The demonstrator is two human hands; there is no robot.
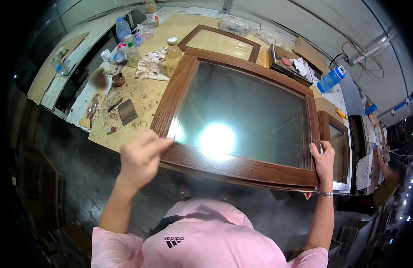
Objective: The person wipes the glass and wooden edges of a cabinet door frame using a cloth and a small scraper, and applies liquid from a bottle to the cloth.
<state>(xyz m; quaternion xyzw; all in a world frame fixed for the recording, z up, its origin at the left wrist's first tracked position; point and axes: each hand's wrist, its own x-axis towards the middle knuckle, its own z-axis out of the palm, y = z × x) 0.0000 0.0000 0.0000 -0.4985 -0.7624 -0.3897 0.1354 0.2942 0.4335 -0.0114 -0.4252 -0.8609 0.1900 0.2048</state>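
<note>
A brown wood-grain window frame [235,169] with a glass pane [251,111] lies in front of me, its near edge jutting past the table. My right hand [323,160] grips the frame's near right corner, thumb on the top face and fingers round the outer side. At the near left corner my left hand [145,154] is closed, with its fingertips pinched together by the inner edge where wood meets glass. Whatever it pinches, if anything, is too small to make out. A bright lamp reflection covers part of the pane.
Behind lies a second brown frame [193,38]. On the stained table [144,96] are a scraper plate [127,111], a stained cloth [152,67], a bottle of yellowish liquid [173,56] and a small brown jar [118,79]. A blue bottle [330,79] stands right. Another person [387,187] works far right.
</note>
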